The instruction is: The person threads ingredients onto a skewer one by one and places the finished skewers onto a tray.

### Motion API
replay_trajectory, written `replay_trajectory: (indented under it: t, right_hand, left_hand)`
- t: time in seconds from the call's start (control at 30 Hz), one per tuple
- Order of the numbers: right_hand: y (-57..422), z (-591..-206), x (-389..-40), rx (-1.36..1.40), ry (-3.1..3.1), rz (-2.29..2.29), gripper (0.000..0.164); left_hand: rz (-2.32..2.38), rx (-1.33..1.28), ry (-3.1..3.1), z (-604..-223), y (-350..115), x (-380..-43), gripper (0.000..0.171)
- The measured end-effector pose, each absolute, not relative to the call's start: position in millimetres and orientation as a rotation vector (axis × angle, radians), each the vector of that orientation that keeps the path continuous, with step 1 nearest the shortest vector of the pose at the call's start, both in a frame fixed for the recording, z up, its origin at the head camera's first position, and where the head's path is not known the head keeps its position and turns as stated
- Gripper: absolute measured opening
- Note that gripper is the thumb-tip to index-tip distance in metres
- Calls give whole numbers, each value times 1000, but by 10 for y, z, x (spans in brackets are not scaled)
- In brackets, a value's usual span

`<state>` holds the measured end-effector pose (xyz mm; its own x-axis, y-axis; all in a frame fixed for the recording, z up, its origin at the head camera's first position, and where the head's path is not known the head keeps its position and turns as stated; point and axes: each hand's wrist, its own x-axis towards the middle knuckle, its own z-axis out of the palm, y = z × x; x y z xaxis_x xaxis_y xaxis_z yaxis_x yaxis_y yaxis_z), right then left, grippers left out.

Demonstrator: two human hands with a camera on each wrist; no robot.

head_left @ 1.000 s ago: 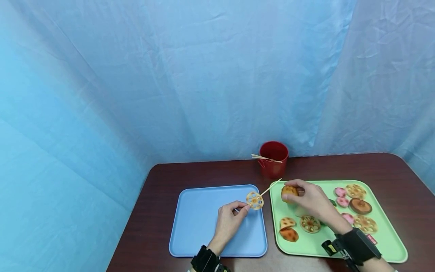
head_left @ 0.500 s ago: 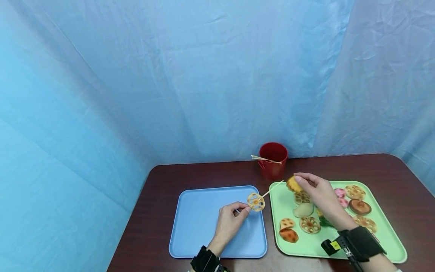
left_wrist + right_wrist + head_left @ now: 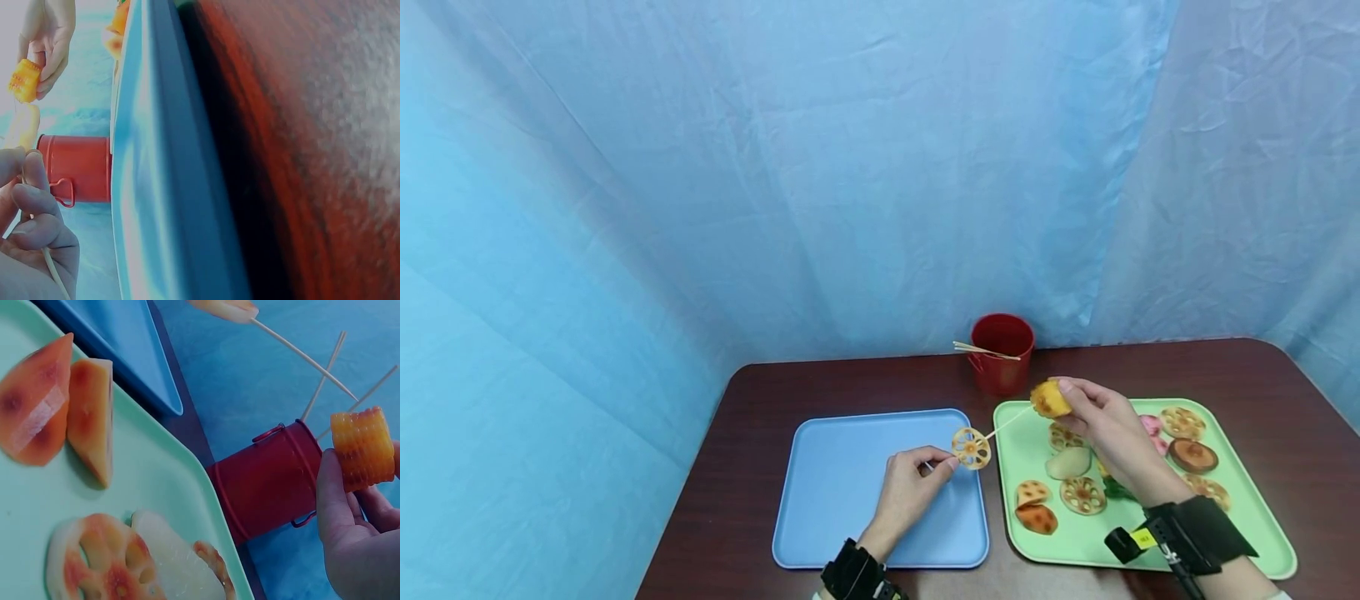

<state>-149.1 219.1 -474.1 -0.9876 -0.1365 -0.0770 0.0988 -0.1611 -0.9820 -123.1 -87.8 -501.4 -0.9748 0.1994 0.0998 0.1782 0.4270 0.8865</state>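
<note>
In the head view my left hand (image 3: 910, 492) pinches a thin wooden skewer (image 3: 1009, 420) above the blue tray's right side. A toy lotus root slice (image 3: 972, 449) is threaded on it, just past my fingertips. The bare pointed end slants up to the right. My right hand (image 3: 1108, 425) holds a yellow corn piece (image 3: 1049, 399) between thumb and fingers, over the green tray's far left corner. Corn and skewer tip look very close in the head view. A small gap separates that tip from the corn (image 3: 362, 453) in the right wrist view.
The blue tray (image 3: 850, 508) lies left of the green tray (image 3: 1240, 542). Behind them stands a red bucket (image 3: 1000, 379) with several skewers (image 3: 988, 351) leaning out. Lotus slices (image 3: 1083, 496), a pale slice (image 3: 1069, 463), orange wedges (image 3: 1037, 520) and a mushroom (image 3: 1194, 456) lie on the green tray.
My right hand has lifted the corn piece off the green tray and turned it towards the skewer tip. The left hand has shifted slightly right with the skewer.
</note>
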Motion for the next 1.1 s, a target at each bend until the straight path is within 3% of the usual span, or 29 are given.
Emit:
replay_trajectory:
  t: [0.43, 0.67, 0.9, 1.1]
  right_hand:
    - [2149, -4735, -1488, -18, 1911, -2298, 60]
    - [2116, -4747, -1479, -43, 2012, -2257, 45]
    - [2098, -4696, -1457, 8, 2201, -2099, 58]
    - [2074, -4656, -1438, 0, 2216, -2034, 60]
  left_hand:
    - [1636, 343, 2624, -5024, -879, -1220, 11]
    - [1615, 317, 2629, -5033, -880, -1220, 12]
    - [1613, 269, 2609, -5051, -886, -1212, 15]
    - [1612, 299, 2566, -5059, -878, -1214, 16]
